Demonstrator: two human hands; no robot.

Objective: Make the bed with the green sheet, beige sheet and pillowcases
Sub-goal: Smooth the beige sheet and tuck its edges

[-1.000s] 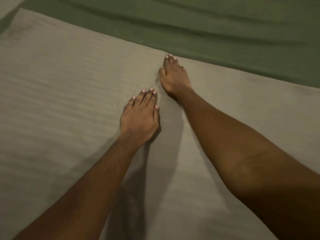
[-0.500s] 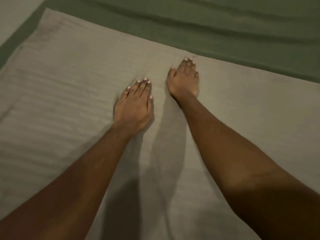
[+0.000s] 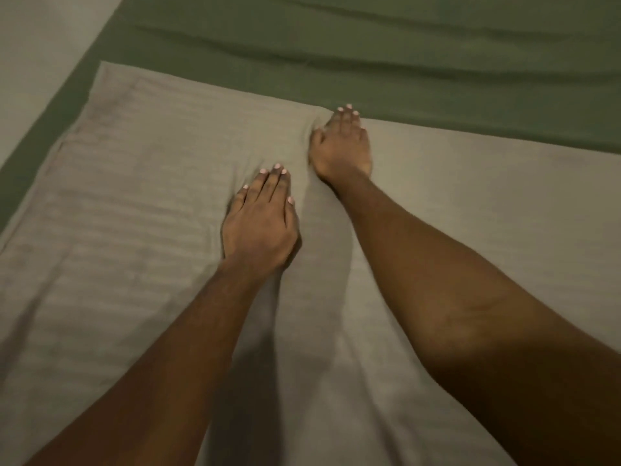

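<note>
While both palms press flat, neither grip is closed on anything: the left hand (image 3: 260,227) and right hand (image 3: 341,146) lie with fingers straight on the faintly striped beige fabric sheet (image 3: 134,203), probably to smooth out creases. The right fingertips (image 3: 347,111) reach that sheet's far edge; the left sits just nearer. Beyond the right hand stretches the wrinkled plain green fabric sheet (image 3: 420,62), lying beneath the beige one. Counted: two hands, one beige sheet, one green sheet; no pillowcases in view.
</note>
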